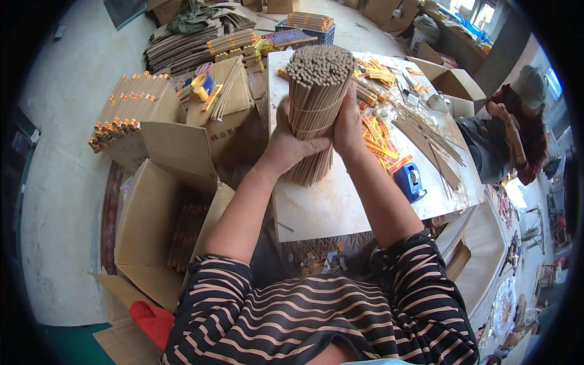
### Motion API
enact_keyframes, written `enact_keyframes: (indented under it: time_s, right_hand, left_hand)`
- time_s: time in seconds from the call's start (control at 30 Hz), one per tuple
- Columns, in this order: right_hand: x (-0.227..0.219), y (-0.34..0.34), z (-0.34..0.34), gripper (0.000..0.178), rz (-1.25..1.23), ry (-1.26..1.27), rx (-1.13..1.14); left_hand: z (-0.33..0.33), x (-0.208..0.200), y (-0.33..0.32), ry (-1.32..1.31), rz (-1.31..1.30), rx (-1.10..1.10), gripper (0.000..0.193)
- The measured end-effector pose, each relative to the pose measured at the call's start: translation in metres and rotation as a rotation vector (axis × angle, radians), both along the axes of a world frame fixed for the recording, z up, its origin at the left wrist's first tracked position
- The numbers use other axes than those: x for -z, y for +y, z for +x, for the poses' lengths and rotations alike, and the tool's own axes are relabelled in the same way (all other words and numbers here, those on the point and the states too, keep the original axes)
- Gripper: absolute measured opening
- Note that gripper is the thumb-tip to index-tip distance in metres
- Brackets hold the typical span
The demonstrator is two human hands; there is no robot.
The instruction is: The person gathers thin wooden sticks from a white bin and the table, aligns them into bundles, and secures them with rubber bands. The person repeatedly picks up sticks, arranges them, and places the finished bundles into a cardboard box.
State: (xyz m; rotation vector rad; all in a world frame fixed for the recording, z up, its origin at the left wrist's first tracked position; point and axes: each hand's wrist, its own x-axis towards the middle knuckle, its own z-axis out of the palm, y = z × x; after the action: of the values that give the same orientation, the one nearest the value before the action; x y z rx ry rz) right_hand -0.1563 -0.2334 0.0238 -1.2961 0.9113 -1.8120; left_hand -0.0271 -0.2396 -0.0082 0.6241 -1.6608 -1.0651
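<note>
A thick bundle of brown incense sticks (316, 112) stands upright over the near left part of the white table (322, 222), with a thin band around its middle. My left hand (289, 143) wraps its left side, the thumb lying across the front. My right hand (348, 125) closes on the right side, its fingers partly hidden behind. Whether the bundle's lower end touches the table I cannot tell. Red and yellow paper strips (382, 146) lie to its right, beside a blue tape dispenser (410, 184) and a spread of loose incense sticks (431, 143).
An open carton (143, 213) with dark bundles inside stands at my left. Behind it, wrapped bundles (131, 100) are stacked on another box, next to a carton (228, 137) bearing tape rolls. A person in a cap (529, 88) sits beyond the table's right side, handling sticks.
</note>
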Motion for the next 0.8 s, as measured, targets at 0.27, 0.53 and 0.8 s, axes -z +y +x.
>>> enact_keyframes:
  time_s: [0.27,0.53,0.8]
  right_hand:
    - [-0.027,-0.003,0.029,0.065,0.070,0.049,-0.191]
    - [-0.065,-0.039,0.130,0.071,-0.180,0.620,-0.355]
    - [-0.073,-0.043,0.136,0.040,-0.575,0.726,-0.044]
  left_hand:
    - [0.015,0.017,-0.012,0.158,-0.017,-0.134,0.084]
    - [0.065,-0.001,-0.003,0.723,-0.127,-0.411,0.076]
    - [0.116,0.002,-0.015,1.072,-0.034,-0.475,0.065]
